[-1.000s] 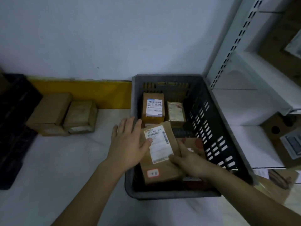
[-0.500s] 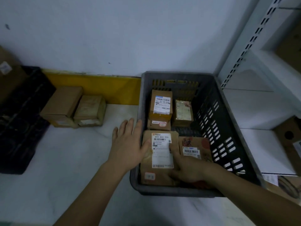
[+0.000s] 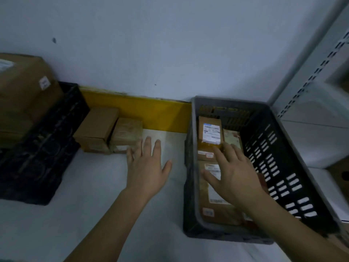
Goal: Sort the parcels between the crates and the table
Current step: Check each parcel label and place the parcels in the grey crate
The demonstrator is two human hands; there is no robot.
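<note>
A grey slotted crate (image 3: pixel 190 167) stands on the white table (image 3: pixel 75 214) at the right. Several brown parcels lie inside: a large flat parcel (image 3: pixel 217 210) with a white label at the near end, and a labelled parcel (image 3: pixel 210 132) at the far end. My right hand (image 3: pixel 234 174) hovers open over the crate's parcels, fingers spread, holding nothing. My left hand (image 3: pixel 147 167) is open above the table, left of the crate, its fingertips close to two small cardboard boxes (image 3: pixel 113 133) standing against the yellow strip.
A black crate (image 3: pixel 41 148) sits at the left edge with a big cardboard box (image 3: pixel 22 91) in it. White metal shelving (image 3: pixel 311 87) rises right of the grey crate. A wall with a yellow strip (image 3: pixel 143 112) bounds the table's far side.
Both hands have let go of the large flat parcel, which now lies in the grey crate. My left hand moved left out over the table; my right hand lifted and spread.
</note>
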